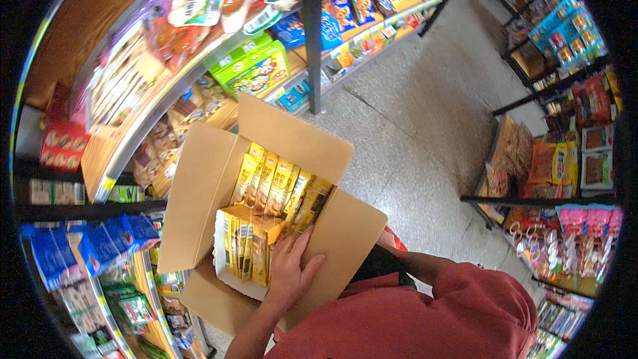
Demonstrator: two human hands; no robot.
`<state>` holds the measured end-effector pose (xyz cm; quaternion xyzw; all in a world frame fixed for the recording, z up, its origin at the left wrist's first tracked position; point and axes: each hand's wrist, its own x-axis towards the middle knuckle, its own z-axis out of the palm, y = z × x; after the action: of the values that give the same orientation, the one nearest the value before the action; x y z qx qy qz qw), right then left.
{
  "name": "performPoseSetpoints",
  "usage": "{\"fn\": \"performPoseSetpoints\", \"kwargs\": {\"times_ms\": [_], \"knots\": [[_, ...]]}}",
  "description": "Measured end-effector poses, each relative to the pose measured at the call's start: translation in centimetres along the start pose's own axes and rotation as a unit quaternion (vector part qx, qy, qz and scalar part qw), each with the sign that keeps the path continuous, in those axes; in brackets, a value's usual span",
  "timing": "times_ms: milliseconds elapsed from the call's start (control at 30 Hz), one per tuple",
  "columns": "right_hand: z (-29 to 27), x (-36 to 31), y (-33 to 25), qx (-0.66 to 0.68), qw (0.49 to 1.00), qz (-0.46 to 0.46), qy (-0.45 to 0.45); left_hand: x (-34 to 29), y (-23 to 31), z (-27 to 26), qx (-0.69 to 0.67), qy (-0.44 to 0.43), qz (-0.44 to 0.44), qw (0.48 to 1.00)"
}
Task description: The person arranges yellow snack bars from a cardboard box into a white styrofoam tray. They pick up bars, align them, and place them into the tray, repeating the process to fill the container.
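An open cardboard box (199, 189), its flaps spread outward, is tilted in front of me. Yellow packets (269, 183) stand in rows inside it, and a white-edged inner tray (220, 242) holds more of them on the near side. My left hand (292, 269) reaches over the near flap, fingers stretched out and fingertips against the packets, thumb apart. It does not visibly grip any packet. My right forearm (422, 267) runs behind the box's right flap (342, 249), which hides the right hand's fingers. A bit of something red (393, 239) shows beside that flap.
Curved store shelves (156, 110) with packaged snacks stand close on the left. A green box (249, 70) and blue packets (322, 30) sit on shelving beyond a dark post (311, 56). Grey floor (415, 106) runs between these and the racks (565, 159) on the right.
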<state>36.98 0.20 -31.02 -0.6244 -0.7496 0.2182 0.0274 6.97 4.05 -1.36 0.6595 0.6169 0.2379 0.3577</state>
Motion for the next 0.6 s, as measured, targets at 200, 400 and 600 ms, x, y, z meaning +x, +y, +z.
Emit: {"fn": "performPoseSetpoints", "kwargs": {"times_ms": [200, 400, 600], "knots": [[-3.1, -0.5, 1.3, 0.012, 0.973, 0.123, -0.197, -1.7, 0.8, -0.4, -0.02, 0.04, 0.002, 0.999], [0.6, -2.2, 4.4, -0.026, 0.975, 0.107, -0.191, -0.5, -1.5, 0.1, 0.061, -0.005, 0.014, 0.998], [-2.1, 0.9, 1.8, -0.04, 0.971, 0.099, -0.212, 2.2, -2.1, -3.6, 0.047, -0.138, -0.004, 0.989]]}}
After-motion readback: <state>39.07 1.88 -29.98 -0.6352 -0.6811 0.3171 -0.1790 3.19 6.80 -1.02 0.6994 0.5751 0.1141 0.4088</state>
